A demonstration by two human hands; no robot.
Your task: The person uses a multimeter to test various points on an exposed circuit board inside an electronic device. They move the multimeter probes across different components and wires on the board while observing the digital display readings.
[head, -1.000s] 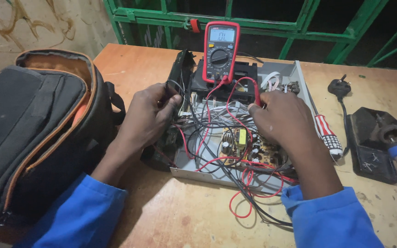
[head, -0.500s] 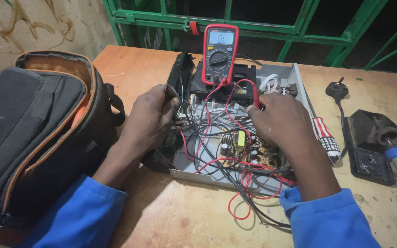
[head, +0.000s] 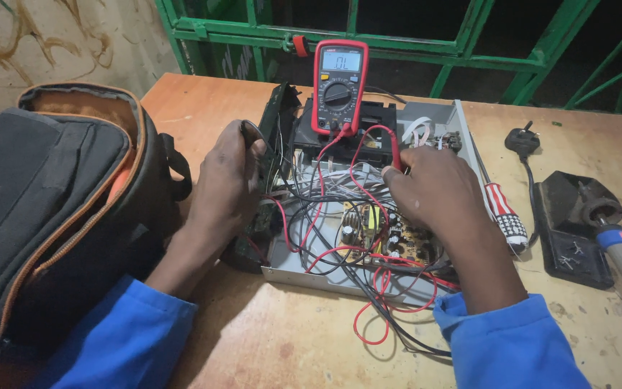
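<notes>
Red and black test leads (head: 340, 155) run from a red digital multimeter (head: 339, 86), propped upright at the back of an opened grey metal chassis (head: 304, 270) on the wooden table (head: 282, 338); the right hand (head: 437, 191) has its fingers pinched together on the red probe (head: 396, 153) above the circuit board (head: 383, 234); the left hand (head: 228, 180) has its fingers curled shut round the black probe (head: 248, 131) beside the chassis's detached front panel (head: 278, 119); a striped screwdriver (head: 502, 212), a soldering-iron stand (head: 577, 223) and a dark tool bag (head: 44, 209) lie near.

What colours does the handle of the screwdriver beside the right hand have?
The screwdriver handle has red and white stripes, seen in the head view.
</notes>
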